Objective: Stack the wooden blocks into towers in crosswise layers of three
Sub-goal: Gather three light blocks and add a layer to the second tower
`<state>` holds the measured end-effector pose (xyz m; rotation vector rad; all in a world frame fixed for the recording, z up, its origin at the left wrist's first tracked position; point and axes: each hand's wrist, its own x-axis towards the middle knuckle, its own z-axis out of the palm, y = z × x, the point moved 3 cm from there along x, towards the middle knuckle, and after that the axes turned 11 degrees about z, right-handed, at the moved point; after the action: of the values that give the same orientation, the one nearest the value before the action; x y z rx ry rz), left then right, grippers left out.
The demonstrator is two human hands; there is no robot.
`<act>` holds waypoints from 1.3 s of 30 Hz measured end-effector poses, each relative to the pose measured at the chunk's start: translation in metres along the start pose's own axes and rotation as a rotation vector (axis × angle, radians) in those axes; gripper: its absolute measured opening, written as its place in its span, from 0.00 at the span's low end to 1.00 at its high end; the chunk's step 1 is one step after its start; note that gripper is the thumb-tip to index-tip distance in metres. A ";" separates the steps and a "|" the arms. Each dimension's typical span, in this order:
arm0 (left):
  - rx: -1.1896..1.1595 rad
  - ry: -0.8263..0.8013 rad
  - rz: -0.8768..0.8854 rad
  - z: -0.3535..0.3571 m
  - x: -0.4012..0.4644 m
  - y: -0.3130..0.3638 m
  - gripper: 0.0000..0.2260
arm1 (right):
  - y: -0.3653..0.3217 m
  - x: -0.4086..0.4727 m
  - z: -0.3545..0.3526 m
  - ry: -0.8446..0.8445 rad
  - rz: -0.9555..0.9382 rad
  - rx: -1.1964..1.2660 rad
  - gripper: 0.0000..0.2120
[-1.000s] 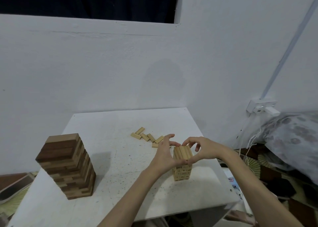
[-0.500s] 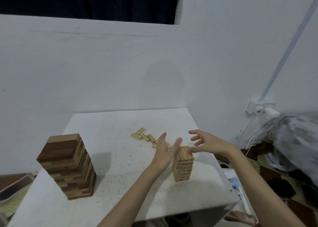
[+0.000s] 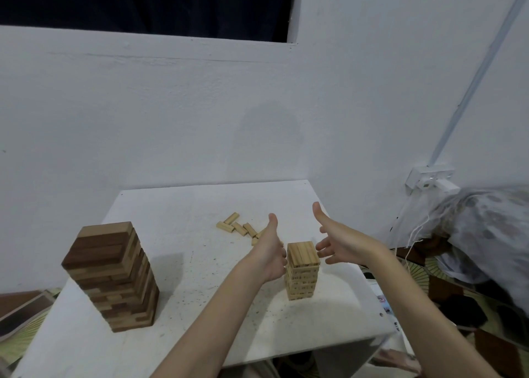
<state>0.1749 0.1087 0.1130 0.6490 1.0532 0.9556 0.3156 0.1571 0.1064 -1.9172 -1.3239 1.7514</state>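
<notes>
White surface (image 3: 177, 263). Small pale tower (image 3: 302, 269) stands near its right front, top layer complete. Left hand (image 3: 270, 253) just left of the tower, thumb up, fingers straight and hidden behind the palm, holding nothing. Right hand (image 3: 340, 241) to the tower's right, fingers spread apart, empty. Loose blocks (image 3: 239, 227) lie behind the hands. Big dark tower (image 3: 111, 277) at left front.

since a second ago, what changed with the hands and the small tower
Both hands let go of the small tower: the left hand and right hand opened and drew apart to either side. The tower, the dark tower and the loose blocks stayed put.
</notes>
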 end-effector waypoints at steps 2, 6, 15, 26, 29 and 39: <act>-0.025 -0.008 -0.018 0.001 -0.002 0.001 0.39 | -0.001 -0.002 0.003 -0.022 0.012 -0.003 0.51; -0.051 -0.036 -0.015 0.004 -0.002 0.002 0.39 | -0.003 -0.006 0.007 -0.068 0.018 -0.013 0.47; 0.407 0.054 0.227 -0.011 0.009 0.005 0.28 | -0.004 -0.003 -0.007 0.135 -0.076 -0.247 0.38; 1.342 -0.172 0.450 -0.016 0.029 -0.007 0.51 | 0.003 0.003 -0.003 0.168 -0.282 -0.821 0.54; 1.350 -0.176 0.481 -0.012 0.030 -0.006 0.49 | 0.003 0.007 -0.002 0.192 -0.301 -0.860 0.54; 1.326 -0.160 0.556 -0.009 0.031 -0.006 0.45 | 0.005 0.012 0.001 0.218 -0.408 -0.845 0.50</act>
<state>0.1740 0.1337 0.0912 2.1510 1.3151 0.5205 0.3155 0.1624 0.0940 -1.8836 -2.3850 0.8020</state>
